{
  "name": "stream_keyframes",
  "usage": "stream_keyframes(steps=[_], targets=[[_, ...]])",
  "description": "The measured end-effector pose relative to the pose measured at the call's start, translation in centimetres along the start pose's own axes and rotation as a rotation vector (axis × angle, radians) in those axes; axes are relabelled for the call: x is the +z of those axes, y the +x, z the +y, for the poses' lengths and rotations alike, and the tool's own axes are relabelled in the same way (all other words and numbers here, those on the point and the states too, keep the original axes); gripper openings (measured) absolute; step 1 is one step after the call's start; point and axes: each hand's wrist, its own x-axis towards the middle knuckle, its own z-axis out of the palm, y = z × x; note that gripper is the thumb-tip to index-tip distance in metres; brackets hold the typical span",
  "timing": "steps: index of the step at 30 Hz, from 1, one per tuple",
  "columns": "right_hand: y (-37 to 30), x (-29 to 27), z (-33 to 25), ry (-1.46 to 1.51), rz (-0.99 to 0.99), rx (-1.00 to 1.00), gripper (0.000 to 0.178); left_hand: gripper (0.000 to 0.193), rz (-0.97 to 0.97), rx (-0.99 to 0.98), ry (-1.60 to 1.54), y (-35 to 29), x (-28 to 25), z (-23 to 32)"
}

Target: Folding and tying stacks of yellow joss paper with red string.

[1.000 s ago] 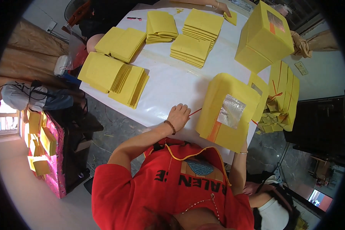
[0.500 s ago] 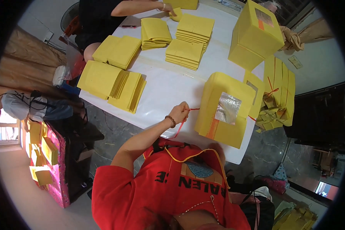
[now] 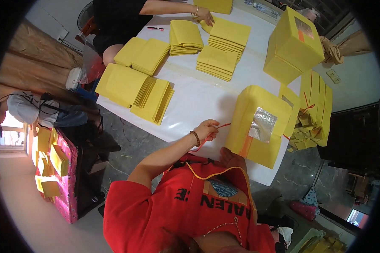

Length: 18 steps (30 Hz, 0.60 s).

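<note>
In the head view, my left hand [image 3: 206, 130], with a beaded bracelet at its wrist, is closed on a red string [image 3: 225, 125]. The string runs to the left side of a yellow block-shaped bundle [image 3: 245, 116] with a silvery window and an orange strip. A short red bit also shows at the bundle's right edge. My right hand [image 3: 233, 159] is low at the bundle's near left corner, in shadow, its fingers stretched toward it. I see nothing in it, and the bundle's underside is hidden.
Stacks of folded yellow pieces [image 3: 135, 86] lie on the white table [image 3: 194, 97]. A tall yellow box [image 3: 289, 50] stands at the far right, with a string-tied yellow bundle [image 3: 314, 105] beyond the table's right edge. Across the table, another person's hand [image 3: 205, 17] touches yellow material.
My right hand has come into view at the bundle's near corner. My left hand still grips the string, its fingers a little more spread. The whole view has shifted slightly.
</note>
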Motion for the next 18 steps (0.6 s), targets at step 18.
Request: stream_keyframes(steps=[18], targets=[[-0.1,1.5,0.0,0.074,-0.114,-0.056,0.035,0.019,0.070,0.195,0.278,-2.4,-2.6,-1.9]])
